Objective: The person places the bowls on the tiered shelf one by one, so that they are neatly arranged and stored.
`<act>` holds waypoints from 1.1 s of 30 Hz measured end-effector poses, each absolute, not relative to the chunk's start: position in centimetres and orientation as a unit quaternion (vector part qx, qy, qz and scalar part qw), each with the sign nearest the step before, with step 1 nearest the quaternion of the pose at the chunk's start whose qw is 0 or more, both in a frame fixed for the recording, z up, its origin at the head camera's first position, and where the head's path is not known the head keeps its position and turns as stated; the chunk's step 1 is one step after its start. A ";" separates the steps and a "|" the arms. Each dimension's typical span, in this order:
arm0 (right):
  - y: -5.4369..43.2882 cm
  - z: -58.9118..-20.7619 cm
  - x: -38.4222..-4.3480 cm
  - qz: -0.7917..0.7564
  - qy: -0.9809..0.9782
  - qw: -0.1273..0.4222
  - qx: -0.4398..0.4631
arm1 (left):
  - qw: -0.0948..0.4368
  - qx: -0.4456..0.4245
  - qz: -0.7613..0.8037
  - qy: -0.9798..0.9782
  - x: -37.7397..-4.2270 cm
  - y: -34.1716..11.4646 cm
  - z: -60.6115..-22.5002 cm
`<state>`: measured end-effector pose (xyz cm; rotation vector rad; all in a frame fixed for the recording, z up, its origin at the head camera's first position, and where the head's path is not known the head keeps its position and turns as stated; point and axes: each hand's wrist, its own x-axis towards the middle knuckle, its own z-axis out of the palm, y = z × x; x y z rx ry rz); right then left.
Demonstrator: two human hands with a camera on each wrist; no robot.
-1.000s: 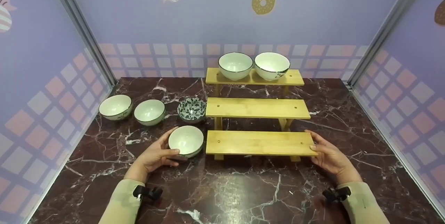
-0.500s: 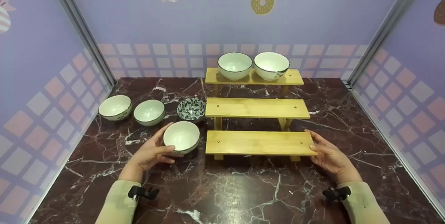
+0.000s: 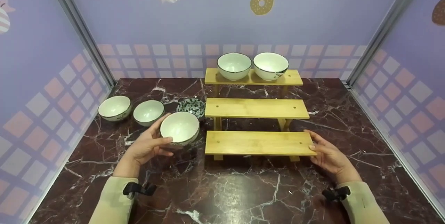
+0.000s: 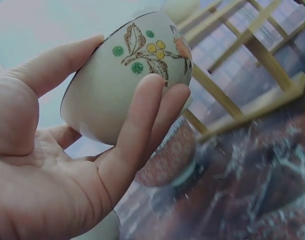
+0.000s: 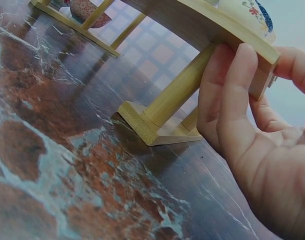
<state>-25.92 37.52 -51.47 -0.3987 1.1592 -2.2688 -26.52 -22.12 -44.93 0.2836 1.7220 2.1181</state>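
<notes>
My left hand [image 3: 149, 144] holds a white, dark-rimmed bowl [image 3: 179, 127] by its left side, thumb at the rim and fingers spread under and around it. The left wrist view shows brown leaves, yellow berries and green dots painted on this bowl [image 4: 100, 95], which is raised over the table. Left of the three-tier wooden rack [image 3: 259, 143], it partly covers a leaf-patterned bowl [image 3: 191, 105] in the head view. My right hand [image 3: 328, 156] grips the right end of the rack's lowest shelf, thumb on top; its fingers [image 5: 237, 75] curl beneath the board in the right wrist view.
Two white bowls, one left [image 3: 234, 66] and one right [image 3: 270, 66], stand on the top shelf. At the table's left side are a white bowl [image 3: 114, 108] and a pale green bowl [image 3: 148, 112]. Patterned walls enclose the dark marble table [image 3: 243, 192] at the back and sides.
My left hand has lifted the bowl and carried it back and slightly left, so it now overlaps the leaf-patterned bowl. My right hand stays on the shelf's end.
</notes>
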 end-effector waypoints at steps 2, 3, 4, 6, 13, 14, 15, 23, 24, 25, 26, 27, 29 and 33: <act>37.5 -51.5 -25.9 -0.846 0.432 0.276 -0.147 | 0.192 0.102 0.758 0.615 -26.5 -21.9 -44.3; 37.5 -51.5 -25.9 -0.846 0.431 0.276 -0.149 | 0.190 0.102 0.760 0.614 -26.6 -21.8 -44.0; 37.5 -51.5 -26.0 -0.846 0.430 0.276 -0.151 | 0.189 0.103 0.761 0.611 -26.6 -21.7 -43.7; 37.5 -51.5 -26.0 -0.847 0.427 0.276 -0.154 | 0.188 0.105 0.765 0.607 -26.7 -21.4 -43.1; 37.6 -51.5 -26.0 -0.847 0.423 0.280 -0.160 | 0.193 0.112 0.769 0.599 -27.2 -20.2 -41.4; 37.6 -51.5 -26.0 -0.847 0.421 0.281 -0.161 | 0.194 0.114 0.770 0.598 -27.3 -20.0 -41.2; 37.6 -51.5 -26.0 -0.847 0.420 0.282 -0.162 | 0.196 0.116 0.770 0.596 -27.4 -19.8 -40.9; 37.6 -51.6 -26.1 -0.848 0.416 0.283 -0.168 | 0.209 0.133 0.764 0.595 -28.7 -17.6 -39.6; 37.6 -51.6 -26.1 -0.847 0.417 0.283 -0.167 | 0.209 0.133 0.765 0.595 -28.8 -17.3 -39.5; 37.6 -51.6 -26.1 -0.848 0.417 0.283 -0.166 | 0.211 0.134 0.765 0.594 -29.0 -17.0 -39.3; 37.6 -51.6 -26.1 -0.848 0.417 0.283 -0.166 | 0.212 0.132 0.765 0.593 -29.1 -16.6 -39.2; 37.6 -51.6 -26.1 -0.848 0.417 0.282 -0.165 | 0.214 0.133 0.766 0.592 -29.2 -16.3 -39.1; 37.6 -51.6 -26.1 -0.849 0.417 0.282 -0.164 | 0.218 0.131 0.765 0.591 -29.5 -15.5 -38.8; 37.6 -51.7 -26.1 -0.847 0.420 0.279 -0.167 | 0.224 0.131 0.762 0.594 -30.0 -14.0 -38.3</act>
